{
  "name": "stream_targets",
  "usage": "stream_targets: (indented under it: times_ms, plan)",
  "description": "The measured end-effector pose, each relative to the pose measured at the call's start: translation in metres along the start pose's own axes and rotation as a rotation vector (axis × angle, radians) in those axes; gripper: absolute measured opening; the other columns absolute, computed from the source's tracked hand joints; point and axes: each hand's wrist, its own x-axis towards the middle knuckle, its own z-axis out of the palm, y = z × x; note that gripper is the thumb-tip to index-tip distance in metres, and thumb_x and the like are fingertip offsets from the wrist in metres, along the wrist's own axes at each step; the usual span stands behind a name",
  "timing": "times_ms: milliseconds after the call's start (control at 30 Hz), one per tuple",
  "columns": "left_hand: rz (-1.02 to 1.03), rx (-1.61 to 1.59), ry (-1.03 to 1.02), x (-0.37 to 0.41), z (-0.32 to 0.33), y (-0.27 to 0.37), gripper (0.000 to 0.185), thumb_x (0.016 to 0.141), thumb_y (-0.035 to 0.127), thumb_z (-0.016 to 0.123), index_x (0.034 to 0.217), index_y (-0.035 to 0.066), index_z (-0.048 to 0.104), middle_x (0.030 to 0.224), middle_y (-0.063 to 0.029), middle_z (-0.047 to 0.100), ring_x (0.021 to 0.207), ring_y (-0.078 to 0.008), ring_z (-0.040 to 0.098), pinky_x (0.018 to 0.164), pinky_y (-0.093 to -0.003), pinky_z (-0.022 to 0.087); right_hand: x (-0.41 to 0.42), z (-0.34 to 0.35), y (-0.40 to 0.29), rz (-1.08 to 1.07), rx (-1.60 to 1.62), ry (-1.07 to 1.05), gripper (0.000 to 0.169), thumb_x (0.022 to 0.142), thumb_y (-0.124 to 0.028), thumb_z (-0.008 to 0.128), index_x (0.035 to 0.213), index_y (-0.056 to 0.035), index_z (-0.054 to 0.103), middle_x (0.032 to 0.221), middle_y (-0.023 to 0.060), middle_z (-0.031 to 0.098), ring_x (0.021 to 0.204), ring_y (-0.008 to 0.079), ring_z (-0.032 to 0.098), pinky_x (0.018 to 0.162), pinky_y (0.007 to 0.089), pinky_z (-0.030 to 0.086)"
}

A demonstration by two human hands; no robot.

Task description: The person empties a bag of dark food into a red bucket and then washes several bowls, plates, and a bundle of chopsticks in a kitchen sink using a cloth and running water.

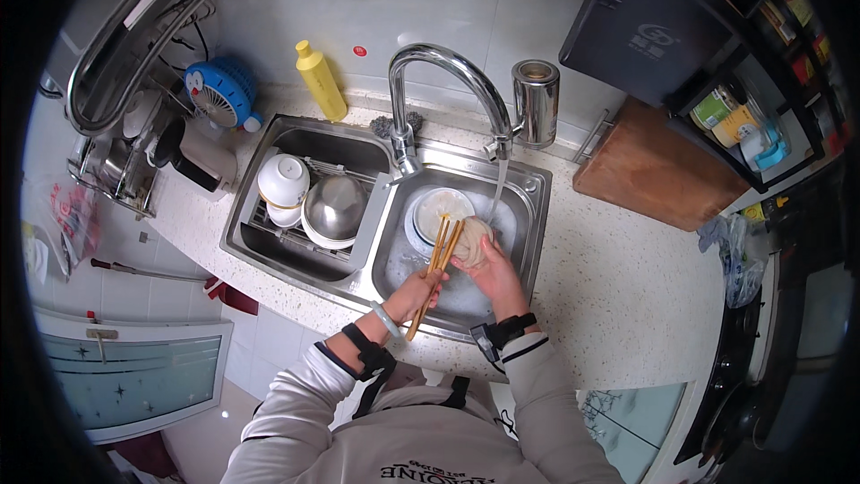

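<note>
My left hand (424, 290) grips several wooden chopsticks (440, 255) near their lower part, their tips pointing away from me over the right sink basin (396, 282). In my right hand (496, 275) is a wet beige cloth (473, 242), bunched up beside the chopsticks. Water (500, 181) runs from the curved chrome faucet (449, 54) into the basin just beyond the cloth. Below my hands a bowl (440, 205) sits in sudsy water, apparently stacked on another dish whose lower part is hidden.
In the left basin, white bowls (283, 176) and a steel bowl (337, 207) rest upside down on a rack. A yellow bottle (321, 81), a steel canister (535, 104) and a scouring pad (383, 126) stand behind the sink. A wooden cutting board (655, 165) leans at the right.
</note>
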Motion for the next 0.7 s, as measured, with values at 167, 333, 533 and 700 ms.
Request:
stream_targets:
  times_ms: [167, 333, 533, 700]
  plan:
    - [-0.033, -0.115, -0.022, 0.004, 0.017, 0.012, 0.017, 0.09, 0.018, 0.039, 0.083, 0.007, 0.051, 0.06, 0.0008, 0.048, 0.045, -0.0098, 0.045, 0.039, -0.0223, 0.04, -0.015, 0.011, 0.009, 0.099, -0.141, -0.218, 0.039, 0.087, -0.014, 0.047, 0.123, -0.0077, 0.035, 0.108, 0.0098, 0.052, 0.087, 0.0197, 0.056, 0.068, 0.0322, 0.048]
    - [0.003, 0.0, -0.004, -0.001, 0.03, 0.017, 0.012, 0.087, 0.009, 0.037, 0.079, 0.01, 0.046, 0.058, 0.0007, 0.045, 0.041, -0.0082, 0.041, 0.034, -0.0205, 0.033, -0.006, 0.034, 0.022, -0.035, -0.592, 0.045, 0.032, 0.072, 0.003, 0.056, 0.104, 0.0036, 0.05, 0.088, 0.0084, 0.058, 0.069, 0.0143, 0.057, 0.057, 0.0253, 0.047]
    - [0.05, 0.094, 0.075, -0.009, 0.03, 0.013, 0.013, 0.089, 0.019, 0.043, 0.079, 0.01, 0.044, 0.057, 0.0018, 0.042, 0.04, -0.0067, 0.036, 0.031, -0.0193, 0.029, 0.027, 0.032, 0.027, -0.131, -0.454, 0.142, 0.038, 0.071, 0.006, 0.056, 0.108, 0.005, 0.047, 0.091, 0.0125, 0.058, 0.07, 0.0218, 0.06, 0.057, 0.0312, 0.051]
    - [0.022, 0.07, 0.11, -0.017, 0.018, 0.01, 0.02, 0.088, 0.027, 0.047, 0.079, 0.01, 0.043, 0.056, 0.0022, 0.04, 0.038, -0.0061, 0.033, 0.031, -0.0184, 0.027, 0.053, 0.028, 0.031, -0.151, -0.42, 0.206, 0.036, 0.075, 0.003, 0.055, 0.109, 0.003, 0.044, 0.088, 0.0132, 0.057, 0.059, 0.0218, 0.059, 0.053, 0.032, 0.051]
